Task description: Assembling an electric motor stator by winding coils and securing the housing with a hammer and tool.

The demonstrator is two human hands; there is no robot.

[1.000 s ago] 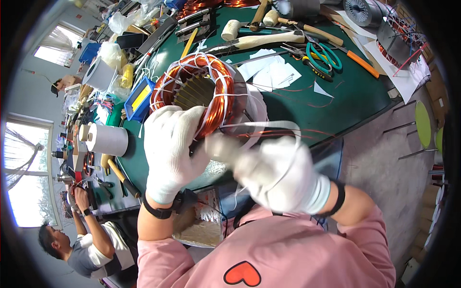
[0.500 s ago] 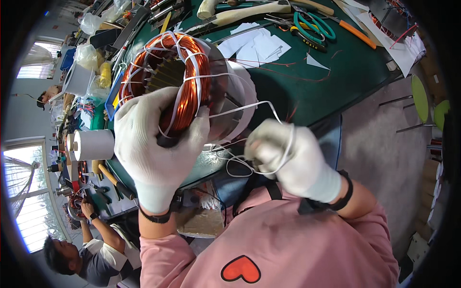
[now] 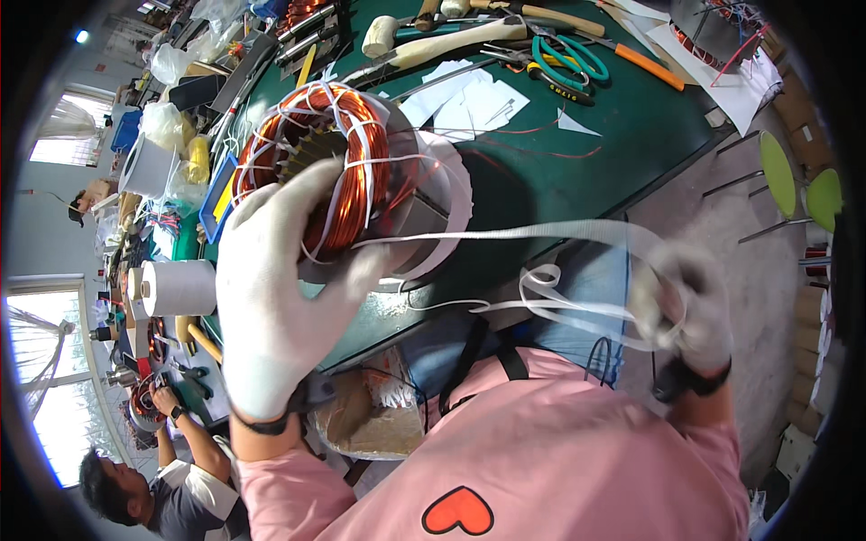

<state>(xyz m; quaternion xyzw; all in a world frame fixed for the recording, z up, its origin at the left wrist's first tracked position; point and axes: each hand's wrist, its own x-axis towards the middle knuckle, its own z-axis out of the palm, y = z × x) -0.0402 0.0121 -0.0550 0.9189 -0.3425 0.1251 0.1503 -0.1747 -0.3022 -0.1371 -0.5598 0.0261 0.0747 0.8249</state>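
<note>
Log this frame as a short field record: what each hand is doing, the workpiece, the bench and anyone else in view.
left hand: white glove, pressed on the copper winding
right hand: white glove, blurred, pulling white tape out to the side
workpiece: motor stator, tape laced round its coil
bench: green table with mallet, green-handled pliers, paper pieces
other person: co-worker at lower left

Right hand (image 3: 681, 302) and white tape (image 3: 505, 236) motion-blurred, stator's (image 3: 347, 180) lower face behind left hand (image 3: 280, 288)
</note>
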